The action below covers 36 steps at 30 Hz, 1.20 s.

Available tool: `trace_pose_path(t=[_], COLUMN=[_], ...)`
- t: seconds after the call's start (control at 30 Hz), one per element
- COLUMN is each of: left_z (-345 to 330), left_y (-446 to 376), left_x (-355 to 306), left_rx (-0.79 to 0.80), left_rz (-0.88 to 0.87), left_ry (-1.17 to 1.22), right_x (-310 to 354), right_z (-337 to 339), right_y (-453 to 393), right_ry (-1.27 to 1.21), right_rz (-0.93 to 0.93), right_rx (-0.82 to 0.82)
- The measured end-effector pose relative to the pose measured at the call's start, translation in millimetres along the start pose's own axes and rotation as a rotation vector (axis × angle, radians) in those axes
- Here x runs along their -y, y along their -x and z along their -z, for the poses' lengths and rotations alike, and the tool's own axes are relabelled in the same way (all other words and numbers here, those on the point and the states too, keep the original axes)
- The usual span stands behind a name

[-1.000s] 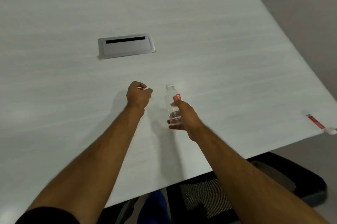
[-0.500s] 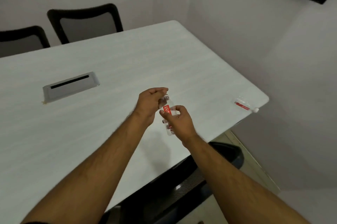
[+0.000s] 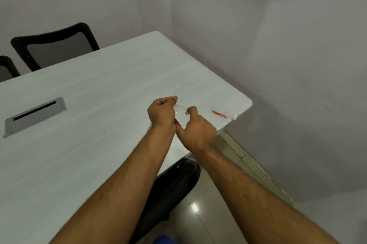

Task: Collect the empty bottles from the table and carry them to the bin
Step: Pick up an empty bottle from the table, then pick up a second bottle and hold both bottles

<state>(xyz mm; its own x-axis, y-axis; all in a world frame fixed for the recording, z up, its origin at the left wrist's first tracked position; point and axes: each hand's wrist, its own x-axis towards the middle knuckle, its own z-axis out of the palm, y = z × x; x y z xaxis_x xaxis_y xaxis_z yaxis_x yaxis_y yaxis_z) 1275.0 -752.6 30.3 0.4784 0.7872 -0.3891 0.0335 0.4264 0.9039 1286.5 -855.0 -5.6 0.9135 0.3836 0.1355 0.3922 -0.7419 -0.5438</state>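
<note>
A small clear bottle (image 3: pixel 181 116) is sitting between the two hands, lifted a little above the white table (image 3: pixel 95 104) near its right corner. The left hand (image 3: pixel 161 113) is curling its fingers around the upper end, and the right hand (image 3: pixel 196 130) is closing around the lower part, so both are holding the same bottle. Which hand is carrying the weight, I cannot tell.

A second bottle (image 3: pixel 223 113), with a red label, is lying on its side just beside the table corner, its white cap almost at the edge. I think this one is the main danger: it is round and light, so a small push from a reaching hand or a bump to the table could roll it off to the floor.

The held bottle is thin plastic, so it may slip while passing from one hand to the other. A dark chair (image 3: pixel 174 188) is standing close by the person's legs, and it could be catching a foot when they turn. No bin is showing here.
</note>
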Motion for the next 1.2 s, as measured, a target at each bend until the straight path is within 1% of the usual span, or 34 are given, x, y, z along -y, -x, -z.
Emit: trace_pose_path(t=[0.03,0.07,0.1,0.17,0.2,0.27,0.33,0.4,0.47,0.57,0.63,0.67,0.7,0.77,0.83,0.9,0.93,0.97,1.0,1.03,1.07,1.13,1.2], left_z=[-11.9,-18.4,-27.1,-41.5,-47.9,-62.7,-80.9,-104.2,-131.8,-161.6,-176.2,-183.0,-188.3,-198.8,-204.7,-214.5,-218.8,-223.7,-228.6,-231.9,-233.2,-230.3,-220.4], left_y=[1.3,0.9,-1.4,-8.0,-11.1,-15.5,-18.4,-20.7,-28.1,-43.7,-57.6,-67.7,-79.1,-102.9,-119.3,-131.2,-133.6,-135.7,-136.0,-135.7,-133.8,-128.5,-121.7], left_x=[1.6,2.9,3.0,3.6,4.0,8.2,16.6,27.6,41.6,62.5,80.1,91.7,103.7,129.8,154.5,175.3,182.9,188.7,194.1,197.0,196.3,188.9,171.8], left_rx=[0.058,0.117,0.182,0.321,0.387,0.505,0.605,0.691,0.732,0.756,0.748,0.722,0.674,0.598,0.670,0.769,0.803,0.825,0.834,0.822,0.777,0.617,0.447], left_rz=[0.036,0.078,0.122,0.192,0.217,0.249,0.269,0.289,0.317,0.345,0.340,0.276,0.145,-0.212,-0.464,-0.693,-0.770,-0.800,-0.779,-0.707,-0.589,-0.313,-0.120], left_ry=[0.005,0.001,-0.013,-0.053,-0.063,-0.053,-0.038,-0.027,-0.024,-0.028,-0.104,-0.204,-0.374,-0.830,-1.242,-1.605,-1.767,-1.880,-1.937,-1.951,-1.897,-1.620,-1.399], right_x=[-15.1,-25.8,-36.4,-54.3,-63.6,-84.5,-107.8,-131.9,-156.7,-182.7,-196.0,-203.2,-210.0,-226.3,-239.9,-250.3,-252.4,-253.6,-256.7,-260.6,-262.3,-264.1,-254.5], right_z=[4.1,8.8,14.7,29.7,36.8,46.0,48.0,44.9,38.7,37.5,37.6,36.6,33.5,23.2,13.3,5.8,4.0,3.3,1.7,-0.5,-0.4,-1.3,-3.0], right_y=[-8.7,-15.2,-24.8,-40.0,-45.0,-52.2,-57.9,-65.5,-78.2,-93.4,-101.0,-105.2,-108.6,-116.2,-121.1,-128.2,-131.1,-135.2,-139.7,-143.5,-147.2,-155.8,-164.9], right_ry=[-0.032,-0.131,-0.311,-0.758,-0.913,-1.133,-1.338,-1.516,-1.625,-1.638,-1.522,-1.448,-1.364,-1.204,-1.063,-1.013,-1.000,-0.991,-0.988,-0.989,-0.993,-0.990,-0.989], right_rz=[-0.025,-0.075,-0.148,-0.293,-0.332,-0.395,-0.469,-0.496,-0.534,-0.627,-0.723,-0.773,-0.818,-0.870,-0.902,-0.927,-0.934,-0.927,-0.915,-0.903,-0.890,-0.841,-0.807], right_rx=[0.026,0.091,0.182,0.399,0.501,0.644,0.727,0.779,0.791,0.752,0.686,0.638,0.575,0.457,0.380,0.330,0.315,0.310,0.314,0.312,0.316,0.344,0.406])
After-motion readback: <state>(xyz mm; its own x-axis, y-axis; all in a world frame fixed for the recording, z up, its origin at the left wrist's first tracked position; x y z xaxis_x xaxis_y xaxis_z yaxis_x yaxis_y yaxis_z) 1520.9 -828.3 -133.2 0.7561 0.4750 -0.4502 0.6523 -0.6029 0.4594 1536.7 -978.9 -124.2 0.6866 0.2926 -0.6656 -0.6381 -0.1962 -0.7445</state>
